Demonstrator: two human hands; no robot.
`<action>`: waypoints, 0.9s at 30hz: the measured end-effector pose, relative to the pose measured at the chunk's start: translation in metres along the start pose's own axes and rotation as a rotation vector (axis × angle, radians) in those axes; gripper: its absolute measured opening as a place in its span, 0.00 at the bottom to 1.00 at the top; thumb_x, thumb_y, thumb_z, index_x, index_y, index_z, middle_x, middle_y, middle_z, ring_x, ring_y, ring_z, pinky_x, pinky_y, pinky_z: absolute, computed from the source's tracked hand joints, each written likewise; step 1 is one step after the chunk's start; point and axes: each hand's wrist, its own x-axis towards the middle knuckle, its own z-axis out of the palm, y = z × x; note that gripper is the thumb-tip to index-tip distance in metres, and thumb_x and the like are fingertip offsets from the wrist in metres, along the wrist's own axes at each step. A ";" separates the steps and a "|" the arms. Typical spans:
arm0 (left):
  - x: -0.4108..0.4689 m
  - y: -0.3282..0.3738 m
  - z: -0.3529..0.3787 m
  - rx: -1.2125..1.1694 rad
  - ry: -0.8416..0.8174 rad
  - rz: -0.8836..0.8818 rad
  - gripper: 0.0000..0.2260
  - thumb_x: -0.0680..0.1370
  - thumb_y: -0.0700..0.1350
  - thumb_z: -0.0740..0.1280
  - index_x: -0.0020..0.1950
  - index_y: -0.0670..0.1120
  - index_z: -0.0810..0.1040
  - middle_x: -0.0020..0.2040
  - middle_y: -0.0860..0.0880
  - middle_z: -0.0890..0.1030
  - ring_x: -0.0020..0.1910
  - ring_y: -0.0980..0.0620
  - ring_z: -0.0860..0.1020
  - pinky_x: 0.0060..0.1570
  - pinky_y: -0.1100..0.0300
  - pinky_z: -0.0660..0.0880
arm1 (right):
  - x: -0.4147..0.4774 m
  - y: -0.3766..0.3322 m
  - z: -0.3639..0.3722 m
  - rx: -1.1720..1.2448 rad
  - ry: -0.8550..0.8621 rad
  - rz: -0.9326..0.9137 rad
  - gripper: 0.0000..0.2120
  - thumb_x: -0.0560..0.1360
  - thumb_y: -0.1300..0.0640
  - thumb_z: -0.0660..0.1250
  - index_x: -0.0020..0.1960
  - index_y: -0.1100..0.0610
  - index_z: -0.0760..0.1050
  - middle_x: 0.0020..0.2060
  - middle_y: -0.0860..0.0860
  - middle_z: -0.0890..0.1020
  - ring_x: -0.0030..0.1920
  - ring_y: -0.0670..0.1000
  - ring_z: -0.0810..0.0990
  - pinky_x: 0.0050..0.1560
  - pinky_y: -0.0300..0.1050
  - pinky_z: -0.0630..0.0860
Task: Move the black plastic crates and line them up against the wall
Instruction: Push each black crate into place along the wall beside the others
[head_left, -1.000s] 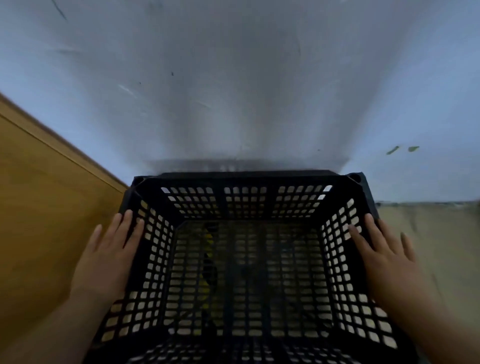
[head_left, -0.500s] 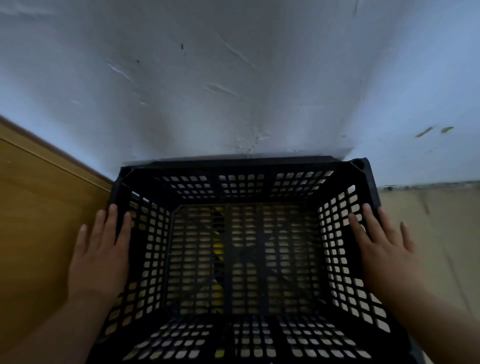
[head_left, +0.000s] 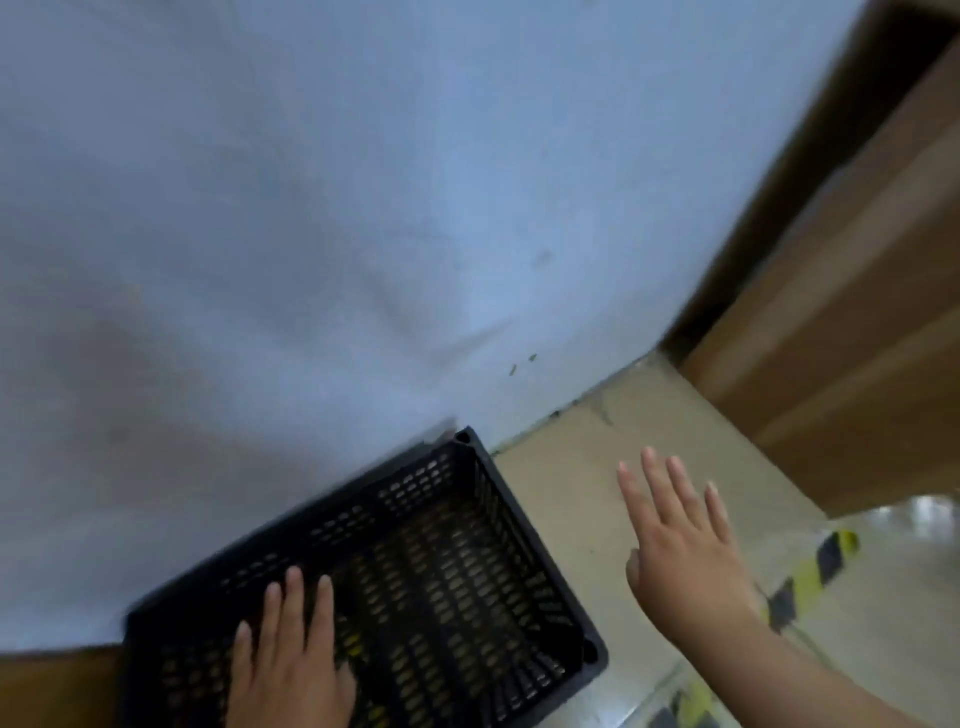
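Head view, blurred, so we keep to what reads clearly. We see one black plastic crate (head_left: 441, 561) low in the picture, left of centre, sitting on the floor (head_left: 571, 499). Its far long side runs along the pale blue-white wall (head_left: 311, 234), with the far right corner right at the line where wall and floor meet. We cannot tell if the rim actually touches the wall. The crate is open-topped with slotted sides and base; something yellow shows through the base slots.

Left hand (head_left: 288, 670): palm down over the near left part of the crate, fingers straight and close together, gripping nothing. We cannot tell if it rests on the crate or hangs just above it.

Right hand (head_left: 685, 561): fingers straight and spread, holding nothing, over bare floor to the right of the crate and clearly apart from it.

At right we see a brown wooden panel (head_left: 841, 338) meeting the wall at a corner. Yellow-and-black striped tape (head_left: 810, 571) lies on the floor beyond the right wrist. A brown wooden surface (head_left: 57, 691) shows at the bottom left, just beside the crate. Two small greenish marks (head_left: 522, 364) sit on the wall above the crate's far right corner.
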 end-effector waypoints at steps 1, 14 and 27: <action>0.005 0.015 -0.018 0.008 0.001 0.038 0.35 0.56 0.58 0.60 0.59 0.43 0.75 0.61 0.42 0.77 0.59 0.44 0.67 0.64 0.50 0.53 | -0.009 0.023 -0.014 -0.002 -0.013 0.063 0.48 0.52 0.58 0.75 0.71 0.55 0.64 0.69 0.55 0.70 0.70 0.55 0.60 0.71 0.51 0.41; 0.011 0.377 -0.111 0.117 0.445 0.712 0.29 0.73 0.52 0.54 0.73 0.43 0.59 0.73 0.39 0.62 0.66 0.36 0.67 0.71 0.45 0.53 | -0.221 0.387 -0.067 -0.006 -0.065 0.785 0.45 0.47 0.60 0.77 0.65 0.57 0.73 0.66 0.57 0.75 0.68 0.55 0.63 0.69 0.51 0.44; -0.188 0.870 -0.203 0.069 0.207 1.012 0.43 0.50 0.50 0.79 0.64 0.43 0.72 0.65 0.39 0.75 0.67 0.43 0.67 0.63 0.49 0.55 | -0.487 0.709 -0.103 0.026 -0.137 1.201 0.39 0.72 0.60 0.61 0.76 0.52 0.43 0.76 0.52 0.44 0.76 0.54 0.43 0.74 0.56 0.40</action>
